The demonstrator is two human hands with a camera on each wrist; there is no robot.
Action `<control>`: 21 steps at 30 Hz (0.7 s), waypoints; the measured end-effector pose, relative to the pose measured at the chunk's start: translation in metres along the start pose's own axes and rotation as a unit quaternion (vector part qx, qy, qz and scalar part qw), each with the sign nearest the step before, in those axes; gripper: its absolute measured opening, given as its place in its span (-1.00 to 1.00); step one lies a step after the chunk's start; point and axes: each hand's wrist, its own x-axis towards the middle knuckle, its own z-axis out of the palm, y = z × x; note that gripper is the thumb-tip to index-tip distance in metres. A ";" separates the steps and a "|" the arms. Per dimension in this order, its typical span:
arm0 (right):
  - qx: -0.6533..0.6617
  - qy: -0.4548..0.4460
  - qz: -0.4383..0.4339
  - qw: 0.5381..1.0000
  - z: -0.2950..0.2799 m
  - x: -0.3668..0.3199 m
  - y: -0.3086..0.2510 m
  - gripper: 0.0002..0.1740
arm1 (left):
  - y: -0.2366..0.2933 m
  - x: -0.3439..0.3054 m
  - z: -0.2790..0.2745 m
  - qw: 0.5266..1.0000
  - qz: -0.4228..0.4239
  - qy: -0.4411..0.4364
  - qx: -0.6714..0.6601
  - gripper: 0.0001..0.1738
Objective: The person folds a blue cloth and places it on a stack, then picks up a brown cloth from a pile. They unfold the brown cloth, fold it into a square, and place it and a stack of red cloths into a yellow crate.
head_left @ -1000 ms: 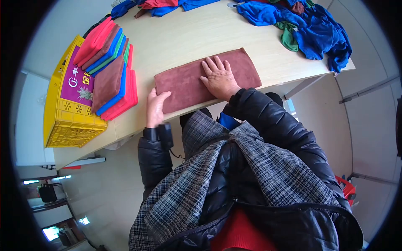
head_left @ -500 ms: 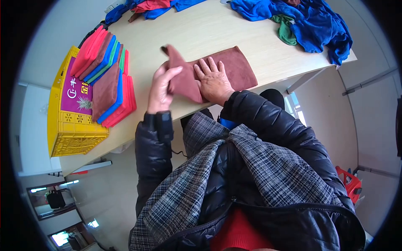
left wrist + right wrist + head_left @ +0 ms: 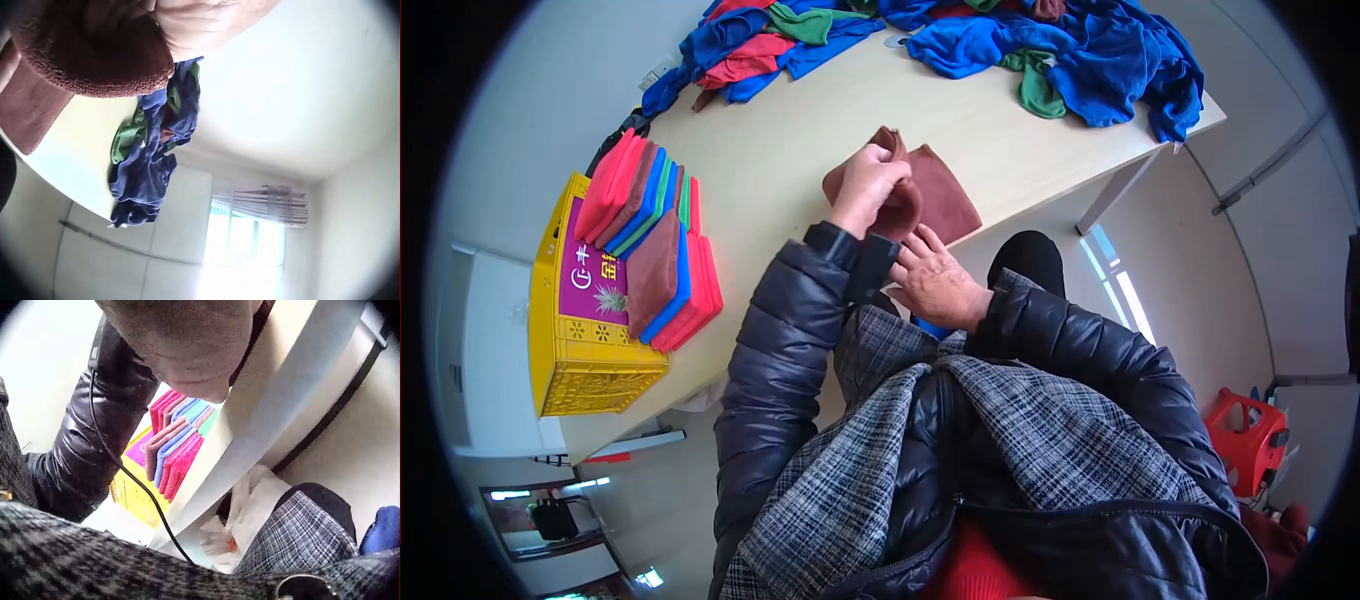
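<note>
A brown towel point(image 3: 945, 195) lies near the front edge of the table, its left part lifted and curled over toward the right. My left hand point(image 3: 870, 185) grips that raised part, fingers bent round the cloth. In the left wrist view the towel point(image 3: 94, 69) bows into a thick rounded loop beside the palm point(image 3: 200, 25). At the table's front edge is my right hand point(image 3: 940, 280), its fingers loosely extended and the fingertips right at the towel's near edge. The right wrist view shows only part of this hand point(image 3: 187, 350), with its fingers mostly hidden.
Stacks of folded red, brown, blue and green towels point(image 3: 665, 270) stand at the left, by a yellow crate point(image 3: 600, 380). Loose blue cloths point(image 3: 1100, 70) and green ones heap along the far side. A red plastic stool point(image 3: 1245, 440) is on the floor at right.
My left hand has carried the towel's left part up and rightward over the rest of it. The right hand, earlier flat on the towel, has slid back toward the table's front edge.
</note>
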 end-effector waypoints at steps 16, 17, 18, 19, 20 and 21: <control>-0.003 0.062 -0.010 0.998 0.014 -0.015 0.007 -0.65 | -0.019 -0.015 0.031 0.993 0.077 0.009 0.087 -0.72; 0.009 0.044 -0.001 0.999 0.013 -0.014 0.007 -0.61 | -0.031 -0.017 0.016 0.968 0.168 0.066 0.176 -0.75; 0.022 0.025 0.009 0.999 0.012 -0.014 0.006 -0.57 | -0.040 -0.019 0.003 0.922 0.257 0.121 0.262 -0.79; 0.012 0.048 -0.002 0.999 0.007 -0.015 0.005 -0.53 | -0.038 -0.029 -0.003 0.923 0.255 0.118 0.263 -0.79; 0.014 0.046 0.000 0.999 0.009 -0.015 0.005 -0.53 | -0.034 -0.046 -0.008 0.900 0.262 0.115 0.330 -0.76; 0.008 0.032 0.005 0.999 0.012 -0.015 0.005 -0.53 | -0.031 -0.056 -0.009 0.872 0.269 0.111 0.394 -0.72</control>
